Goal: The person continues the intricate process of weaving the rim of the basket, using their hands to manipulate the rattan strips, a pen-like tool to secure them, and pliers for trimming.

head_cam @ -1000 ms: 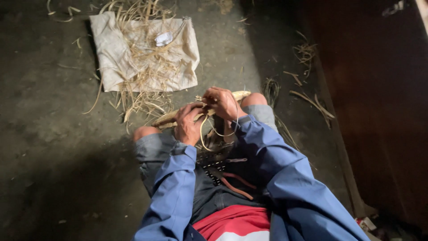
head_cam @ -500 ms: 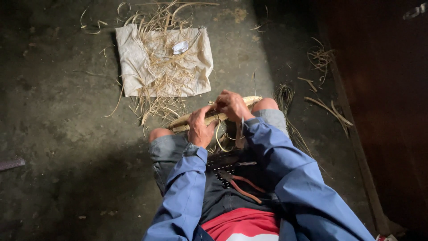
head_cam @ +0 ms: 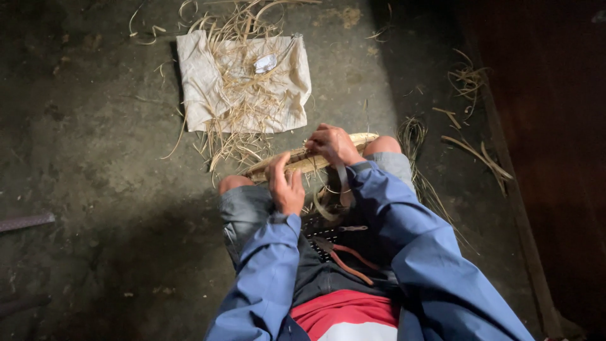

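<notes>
fingers [head_cam: 282, 169] of both hands clamp woven basket [head_cam: 309, 159] | contents hidden | cloth [head_cam: 202, 82] holds straw [head_cam: 243, 104]

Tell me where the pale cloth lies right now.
In the head view the pale cloth lies flat on the floor, ahead of the knees and a little to the person's left, strewn with dry straw, beyond both hands.

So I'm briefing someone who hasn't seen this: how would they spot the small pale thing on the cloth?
Find the off-white square cloth spread on the dark floor, ahead of the seated person's knees. Near its far right corner lies a small crumpled whitish scrap. It alone is pale and wadded among the thin yellow straw strands.
</notes>
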